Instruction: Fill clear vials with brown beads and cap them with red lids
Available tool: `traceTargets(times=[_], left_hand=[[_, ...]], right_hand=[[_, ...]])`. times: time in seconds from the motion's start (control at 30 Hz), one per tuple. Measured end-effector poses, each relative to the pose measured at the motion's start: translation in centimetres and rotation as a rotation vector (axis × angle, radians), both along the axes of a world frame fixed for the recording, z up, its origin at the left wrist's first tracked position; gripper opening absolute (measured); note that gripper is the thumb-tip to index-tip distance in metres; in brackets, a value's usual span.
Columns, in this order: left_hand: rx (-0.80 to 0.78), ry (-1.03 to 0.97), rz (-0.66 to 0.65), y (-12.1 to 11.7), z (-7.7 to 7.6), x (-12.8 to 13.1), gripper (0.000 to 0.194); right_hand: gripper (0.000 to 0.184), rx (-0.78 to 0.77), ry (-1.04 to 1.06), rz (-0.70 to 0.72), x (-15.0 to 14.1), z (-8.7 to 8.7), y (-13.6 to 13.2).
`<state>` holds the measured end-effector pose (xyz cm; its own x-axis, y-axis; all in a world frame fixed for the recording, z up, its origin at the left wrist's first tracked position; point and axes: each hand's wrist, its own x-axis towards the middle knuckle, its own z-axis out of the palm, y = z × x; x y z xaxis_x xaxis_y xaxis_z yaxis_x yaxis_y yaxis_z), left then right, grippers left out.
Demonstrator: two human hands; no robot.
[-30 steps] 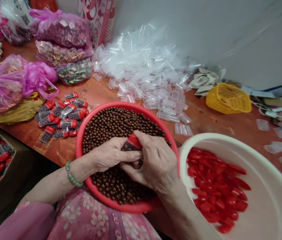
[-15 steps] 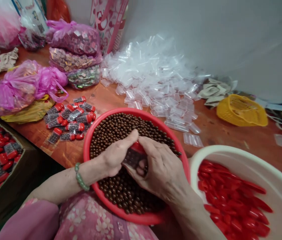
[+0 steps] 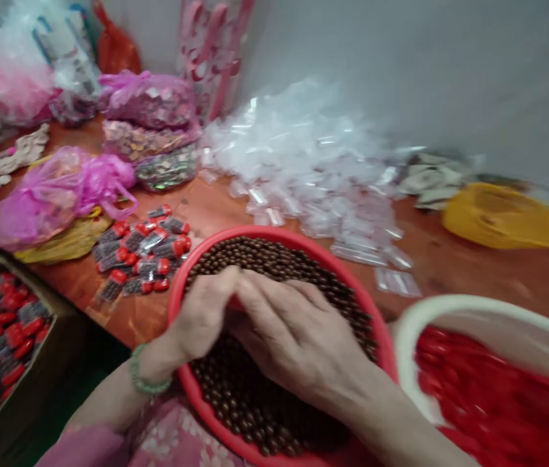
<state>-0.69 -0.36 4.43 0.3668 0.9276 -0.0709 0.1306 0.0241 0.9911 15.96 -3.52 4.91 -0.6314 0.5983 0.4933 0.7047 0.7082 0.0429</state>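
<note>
My left hand [image 3: 201, 314], with a green bead bracelet at the wrist, and my right hand [image 3: 298, 331] meet over a red basin [image 3: 385, 344]. Small round brown balls [image 3: 240, 415] fill much of this basin. Between the hands is a small clear container with a red cap [image 3: 236, 307], mostly covered by my fingers now. Both hands are closed around it, thumb and fingertips touching at the top. Brown balls showed through its clear wall a moment ago.
Filled red-capped containers [image 3: 143, 250] lie left of the basin; more fill a cardboard box [image 3: 60, 324]. Empty clear containers [image 3: 313, 168] are heaped behind. A white tub [image 3: 408, 331] holds red caps [image 3: 488, 395]. A yellow basket [image 3: 503, 227] and pink bags [image 3: 41, 201] stand farther off.
The view has shifted, so the table things sit lower in it. My right hand has turned over the container and hides more of it; its fingers have moved toward my left hand.
</note>
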Motion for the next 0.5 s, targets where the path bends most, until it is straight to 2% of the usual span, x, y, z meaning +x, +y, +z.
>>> traceTargets(times=[0.07, 0.13, 0.2, 0.27, 0.3, 0.37, 0.43, 0.5], left_hand=[[0.208, 0.211, 0.026, 1.6, -0.1, -2.4, 0.036], [0.338, 0.400, 0.168, 3.7, -1.2, -4.8, 0.039], [0.451, 0.685, 0.275, 5.9, -3.0, -6.7, 0.039], [0.596, 0.855, 0.312, 7.5, -5.0, -8.1, 0.038], [0.637, 0.897, 0.308, 8.0, -5.9, -8.5, 0.038], [0.672, 0.928, 0.310, 8.8, -7.4, -9.0, 0.036], [0.687, 0.910, 0.333, 9.0, -8.3, -8.9, 0.032], [0.698, 0.867, 0.350, 8.8, -8.7, -8.7, 0.027]], right_hand=[[0.050, -0.075, -0.031, -0.016, 0.7, 0.4, 1.0], [0.041, -0.126, -0.035, -0.127, 3.0, 0.5, 2.5], [0.032, -0.243, -0.058, -0.353, 6.6, 0.5, 4.2], [0.029, -0.496, -0.137, -0.682, 10.8, 0.2, 6.4], [0.028, -0.543, -0.150, -0.762, 12.8, -0.1, 7.5], [0.022, -0.621, -0.173, -0.822, 16.2, -1.1, 9.6], [0.015, -0.699, -0.183, -0.830, 18.4, -2.4, 11.3], [0.018, -0.753, -0.171, -0.819, 19.6, -3.8, 12.4]])
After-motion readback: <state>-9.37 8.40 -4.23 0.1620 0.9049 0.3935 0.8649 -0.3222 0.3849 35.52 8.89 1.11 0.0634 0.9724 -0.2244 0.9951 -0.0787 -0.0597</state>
